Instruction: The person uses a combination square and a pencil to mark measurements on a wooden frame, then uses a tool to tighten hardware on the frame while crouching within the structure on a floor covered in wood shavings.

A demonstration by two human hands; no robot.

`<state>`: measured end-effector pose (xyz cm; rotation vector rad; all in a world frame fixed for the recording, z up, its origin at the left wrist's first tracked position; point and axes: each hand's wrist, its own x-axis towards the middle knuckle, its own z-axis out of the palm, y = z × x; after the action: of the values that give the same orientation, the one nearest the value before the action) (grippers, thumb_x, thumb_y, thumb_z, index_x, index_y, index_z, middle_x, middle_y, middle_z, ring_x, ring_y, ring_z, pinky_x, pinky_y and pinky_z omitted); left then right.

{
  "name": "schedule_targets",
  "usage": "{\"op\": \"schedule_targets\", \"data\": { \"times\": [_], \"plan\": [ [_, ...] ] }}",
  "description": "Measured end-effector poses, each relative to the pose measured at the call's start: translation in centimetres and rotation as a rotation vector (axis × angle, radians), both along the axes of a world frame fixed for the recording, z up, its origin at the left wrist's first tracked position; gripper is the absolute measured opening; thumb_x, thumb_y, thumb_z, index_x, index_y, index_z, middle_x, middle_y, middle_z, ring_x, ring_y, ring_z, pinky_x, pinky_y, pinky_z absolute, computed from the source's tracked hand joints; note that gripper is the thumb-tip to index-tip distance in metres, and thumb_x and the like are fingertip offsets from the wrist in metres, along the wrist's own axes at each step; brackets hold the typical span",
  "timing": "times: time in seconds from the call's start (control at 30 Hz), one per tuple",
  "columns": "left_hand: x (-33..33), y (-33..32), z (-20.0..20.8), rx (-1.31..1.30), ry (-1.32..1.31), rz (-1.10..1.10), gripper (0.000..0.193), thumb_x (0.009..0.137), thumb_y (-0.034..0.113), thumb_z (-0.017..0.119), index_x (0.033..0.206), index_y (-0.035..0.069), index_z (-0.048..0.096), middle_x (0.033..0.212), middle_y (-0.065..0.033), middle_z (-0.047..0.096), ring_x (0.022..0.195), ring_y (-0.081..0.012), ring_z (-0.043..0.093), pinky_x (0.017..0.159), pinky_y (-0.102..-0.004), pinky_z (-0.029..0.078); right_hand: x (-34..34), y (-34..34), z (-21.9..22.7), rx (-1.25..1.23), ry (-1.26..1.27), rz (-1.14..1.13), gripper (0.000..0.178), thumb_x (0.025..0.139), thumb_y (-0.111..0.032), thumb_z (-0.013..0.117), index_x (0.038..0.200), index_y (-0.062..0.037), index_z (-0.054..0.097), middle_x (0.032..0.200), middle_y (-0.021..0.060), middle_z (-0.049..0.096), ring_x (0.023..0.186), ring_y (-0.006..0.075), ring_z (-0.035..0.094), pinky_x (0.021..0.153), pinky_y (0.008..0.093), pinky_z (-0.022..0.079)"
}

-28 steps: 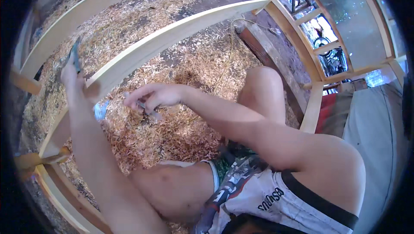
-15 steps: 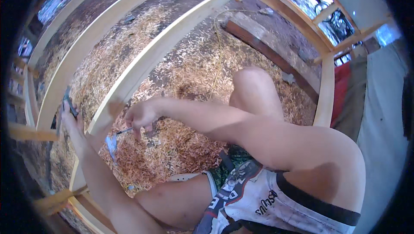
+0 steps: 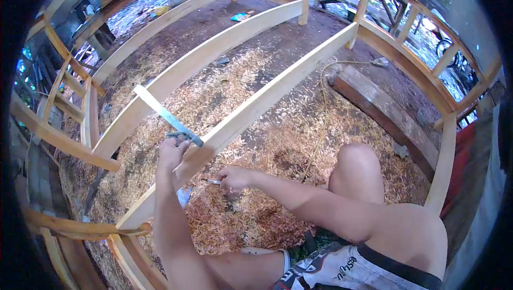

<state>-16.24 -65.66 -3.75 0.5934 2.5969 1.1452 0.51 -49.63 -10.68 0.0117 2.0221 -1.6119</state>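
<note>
My left hand [image 3: 172, 151] is closed round the dark handle of a try square [image 3: 160, 109]. Its long silver blade slants up and left toward the second rail [image 3: 214, 49]. The handle's end is at the near wooden rail [image 3: 278, 89]; whether it touches cannot be told. On the other side of that rail, my right hand [image 3: 235, 178] pinches a thin pen-like stick [image 3: 212, 181] pointing left. A small pale blue-white piece [image 3: 184, 196] shows low beside the rail; its kind is unclear.
Light wooden framing surrounds me, with a slatted side [image 3: 427, 71] at the right and another frame [image 3: 75, 103] at the left. Wood shavings [image 3: 299, 145] cover the ground. A heavy timber beam [image 3: 385, 113] and a yellow cord [image 3: 324, 108] lie beyond my knee.
The view has shifted, showing more of the far frame. My left hand has brought the try square in to the near rail, its blade now plainly visible. My right hand still holds the stick.
</note>
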Motion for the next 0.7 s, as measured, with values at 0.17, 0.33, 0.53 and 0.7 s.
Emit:
{"op": "schedule_targets", "data": {
  "times": [0.17, 0.33, 0.53, 0.7],
  "plan": [
    [-0.3, 0.1, -3.3, 0.615, -0.491, -0.042, 0.017, 0.086, 0.020, 0.062, 0.093, 0.004, 0.064, 0.084, -0.0033, 0.061, 0.077, -0.0141, 0.055, 0.073, -0.0297, 0.047, -0.3, -0.9, -0.5, 0.053, 0.115, -0.133, 0.037, 0.091, -0.033, 0.057, 0.120, -0.0090, 0.061, 0.083, 0.0098, 0.067, 0.062, 0.0180, 0.060, 0.060, 0.0318, 0.052],
    [-3.2, 2.9, -2.9, -0.378, 0.300, -0.278, 0.022, 0.087, 0.024, 0.060, 0.094, 0.004, 0.066, 0.091, -0.0175, 0.067, 0.085, -0.0320, 0.063, 0.073, -0.0390, 0.050, -1.5, -0.3, -3.6, -0.018, -0.066, -0.204, 0.033, 0.091, -0.029, 0.054, 0.118, -0.0113, 0.064, 0.072, 0.0080, 0.066, 0.055, 0.0152, 0.058, 0.051, 0.0319, 0.048],
    [-1.2, 0.4, -4.5, -0.289, 0.441, -0.318, 0.020, 0.087, 0.025, 0.061, 0.096, 0.009, 0.069, 0.088, -0.0181, 0.065, 0.084, -0.0347, 0.063, 0.074, -0.0425, 0.049, -0.2, -2.1, -6.0, -0.253, -0.212, -0.218, 0.018, 0.086, -0.018, 0.059, 0.090, -0.0007, 0.062, 0.073, 0.0084, 0.065, 0.061, 0.0151, 0.059, 0.052, 0.0298, 0.044],
    [-1.2, 0.0, -6.3, -0.166, 0.610, -0.332, 0.020, 0.085, 0.025, 0.063, 0.086, 0.007, 0.070, 0.079, -0.0164, 0.065, 0.076, -0.0348, 0.063, 0.069, -0.0433, 0.050, -0.1, -2.1, -6.0, -0.383, -0.309, -0.358, 0.019, 0.085, -0.021, 0.056, 0.076, -0.0048, 0.062, 0.065, 0.0066, 0.060, 0.049, 0.0150, 0.049, 0.044, 0.0312, 0.036]
  ]
}}
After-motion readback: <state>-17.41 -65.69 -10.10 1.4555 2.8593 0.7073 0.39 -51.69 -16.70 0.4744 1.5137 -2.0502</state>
